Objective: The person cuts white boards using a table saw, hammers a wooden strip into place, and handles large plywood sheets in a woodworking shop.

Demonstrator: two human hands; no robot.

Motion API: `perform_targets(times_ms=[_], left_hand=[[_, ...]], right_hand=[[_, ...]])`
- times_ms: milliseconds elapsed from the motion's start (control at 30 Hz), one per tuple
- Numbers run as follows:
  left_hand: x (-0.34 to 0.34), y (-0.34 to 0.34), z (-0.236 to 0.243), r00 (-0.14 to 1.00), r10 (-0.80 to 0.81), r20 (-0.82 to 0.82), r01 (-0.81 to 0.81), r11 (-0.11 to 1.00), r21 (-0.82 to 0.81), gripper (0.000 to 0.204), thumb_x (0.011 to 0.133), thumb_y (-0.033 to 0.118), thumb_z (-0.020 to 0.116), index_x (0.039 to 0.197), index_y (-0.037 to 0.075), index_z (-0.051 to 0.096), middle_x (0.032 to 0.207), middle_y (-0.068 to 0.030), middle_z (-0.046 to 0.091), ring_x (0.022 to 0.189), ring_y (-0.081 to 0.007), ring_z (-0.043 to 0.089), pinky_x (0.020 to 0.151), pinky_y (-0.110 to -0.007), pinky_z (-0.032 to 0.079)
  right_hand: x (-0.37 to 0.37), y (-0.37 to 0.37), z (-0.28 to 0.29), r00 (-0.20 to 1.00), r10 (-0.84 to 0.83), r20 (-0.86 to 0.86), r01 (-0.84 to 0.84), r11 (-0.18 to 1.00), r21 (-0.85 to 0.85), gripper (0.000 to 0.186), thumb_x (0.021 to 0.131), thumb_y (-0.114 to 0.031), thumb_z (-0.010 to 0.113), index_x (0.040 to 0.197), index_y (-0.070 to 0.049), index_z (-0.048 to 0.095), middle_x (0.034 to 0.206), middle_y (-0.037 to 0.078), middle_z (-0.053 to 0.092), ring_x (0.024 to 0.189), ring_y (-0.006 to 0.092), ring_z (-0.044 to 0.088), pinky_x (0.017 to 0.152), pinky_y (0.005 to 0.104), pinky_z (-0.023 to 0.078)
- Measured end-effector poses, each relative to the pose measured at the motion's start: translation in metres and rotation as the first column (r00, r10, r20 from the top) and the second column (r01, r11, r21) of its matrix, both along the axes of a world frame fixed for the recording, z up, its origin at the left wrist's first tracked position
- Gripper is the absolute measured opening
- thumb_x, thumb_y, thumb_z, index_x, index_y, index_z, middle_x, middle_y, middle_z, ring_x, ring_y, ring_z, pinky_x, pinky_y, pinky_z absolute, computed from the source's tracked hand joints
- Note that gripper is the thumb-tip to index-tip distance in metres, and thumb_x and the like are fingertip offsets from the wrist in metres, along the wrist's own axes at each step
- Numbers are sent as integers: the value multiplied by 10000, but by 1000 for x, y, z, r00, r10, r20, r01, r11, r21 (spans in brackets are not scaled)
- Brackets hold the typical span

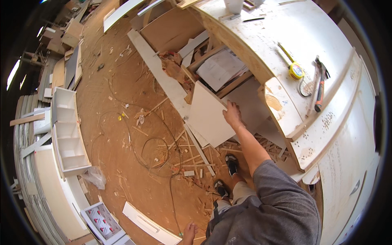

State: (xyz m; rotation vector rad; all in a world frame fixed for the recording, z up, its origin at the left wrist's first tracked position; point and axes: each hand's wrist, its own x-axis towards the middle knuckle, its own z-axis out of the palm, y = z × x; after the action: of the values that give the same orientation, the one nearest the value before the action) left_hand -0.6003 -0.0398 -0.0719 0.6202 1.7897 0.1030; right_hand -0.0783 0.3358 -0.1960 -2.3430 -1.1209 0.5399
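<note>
My right hand [233, 115] reaches forward and grips the upper edge of a white board [211, 116], its fingers bent over the edge. The board leans at a slant beside the workbench, its lower corner near the floor scraps. Behind it another pale panel [248, 100] shows in part under the bench. My left hand [190, 233] hangs low at my left side, near the picture's lower edge. Its fingers are loosely bent and partly apart, with nothing seen in them. A long white drawer front [150, 223] lies on the floor to its left.
On the white workbench [281, 24] at the right lie a yellow tape measure [295, 70] and a hammer [320, 83]. Wood strips [192, 165] and a looped cable [143, 151] litter the brown floor. A white compartment unit [67, 126] and stacked boards stand left. Papers [220, 68] lie under the bench.
</note>
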Motion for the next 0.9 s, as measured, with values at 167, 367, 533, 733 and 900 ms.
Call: perform_targets(times_ms=[167, 367, 533, 733, 900], left_hand=[[7, 56, -17, 983, -169, 72, 171, 985, -22, 385, 975, 255, 505, 1294, 39, 517, 1034, -90, 630, 865, -170, 637, 687, -276, 510], [82, 138, 6, 798, -584, 150, 516, 791, 329, 429, 988, 257, 518, 1358, 46, 471, 1091, -107, 626, 922, -155, 617, 730, -288, 504], [271, 130, 113, 304, -940, 152, 688, 327, 648, 522, 946, 252, 593, 1389, 23, 438, 1255, -138, 571, 1146, -242, 561, 937, -354, 464], [440, 45, 144, 62, -917, -394, 604, -280, 746, 598, 876, 312, 638, 1338, 6, 412, 1294, -243, 502, 1175, -410, 516, 976, -459, 435], [494, 14, 121, 45, -782, -621, 749, -385, 539, 371, 885, 272, 613, 1096, 6, 463, 1094, -227, 596, 988, -446, 598, 835, -507, 492]], right_hand=[[-54, -63, 79, 960, -46, -277, 135, 940, 314, 460, 894, -207, 604, 1303, -42, 477, 1226, 214, 517, 1157, 369, 503, 999, 458, 413], [-112, -275, 260, 823, 284, -492, 11, 858, 513, 372, 961, -222, 549, 1280, -33, 522, 1079, 142, 629, 961, 229, 631, 829, 342, 516], [-94, -440, 279, 818, -184, -545, 425, 833, 355, 351, 944, -206, 534, 1246, -27, 545, 1029, 161, 643, 906, 257, 650, 825, 349, 506], [-88, -545, 264, 704, -442, -555, 660, 696, 283, 331, 928, -202, 549, 1202, -17, 563, 971, 136, 662, 807, 211, 650, 762, 346, 505], [-96, -611, 246, 624, -471, -624, 713, 669, 209, 344, 929, -221, 548, 1206, -18, 566, 1023, 134, 663, 843, 201, 665, 787, 332, 508]])
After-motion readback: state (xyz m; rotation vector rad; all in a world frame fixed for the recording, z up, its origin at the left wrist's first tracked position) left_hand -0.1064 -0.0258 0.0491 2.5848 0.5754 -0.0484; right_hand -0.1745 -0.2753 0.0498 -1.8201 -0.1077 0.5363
